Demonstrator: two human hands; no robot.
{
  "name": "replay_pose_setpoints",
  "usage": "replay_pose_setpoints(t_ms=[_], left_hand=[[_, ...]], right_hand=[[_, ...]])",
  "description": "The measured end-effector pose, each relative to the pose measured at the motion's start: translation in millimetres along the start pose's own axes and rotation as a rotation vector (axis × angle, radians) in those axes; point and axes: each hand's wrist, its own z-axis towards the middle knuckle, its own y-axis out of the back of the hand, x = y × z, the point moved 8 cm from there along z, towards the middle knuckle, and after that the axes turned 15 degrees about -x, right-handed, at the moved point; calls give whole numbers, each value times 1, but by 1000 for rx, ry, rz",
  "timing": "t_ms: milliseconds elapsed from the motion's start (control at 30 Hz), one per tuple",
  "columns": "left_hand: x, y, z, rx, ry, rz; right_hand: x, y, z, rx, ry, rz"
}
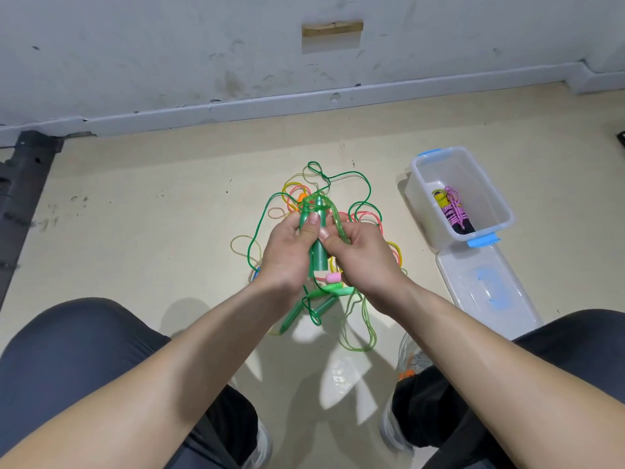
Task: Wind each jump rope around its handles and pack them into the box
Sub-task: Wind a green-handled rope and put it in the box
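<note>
My left hand (287, 252) grips a pair of green jump rope handles (318, 255) held together upright above the floor. My right hand (365, 258) pinches the green rope (338, 218) beside the handles' top. The rest of that green cord (341, 176) trails down into a tangled pile of pink, yellow and green ropes (297, 194) on the floor. Light green handles (324, 292) and a pink handle (333, 277) lie under my hands. A clear plastic box (419, 174) with blue latches stands to the right, holding a wound pink rope (455, 211).
The box's clear lid (487, 289) lies on the floor in front of the box. My knees (67, 350) in dark trousers frame the pile on both sides. A grey wall and skirting (270, 99) run behind. Dark equipment (23, 170) stands at far left.
</note>
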Motion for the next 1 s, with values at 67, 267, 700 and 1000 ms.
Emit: replay_pose_setpoints(t_ms=[67, 267, 700, 1000], left_hand=[[-4, 3, 3, 6, -38, 7], [-8, 2, 7, 51, -59, -9], [-16, 18, 20, -24, -87, 158], [-10, 14, 14, -22, -87, 159]], right_hand=[[-3, -1, 2, -11, 38, -81], [-7, 0, 8, -42, 84, -131], [-3, 38, 32, -204, -50, 70], [-6, 9, 5, -11, 9, -91]])
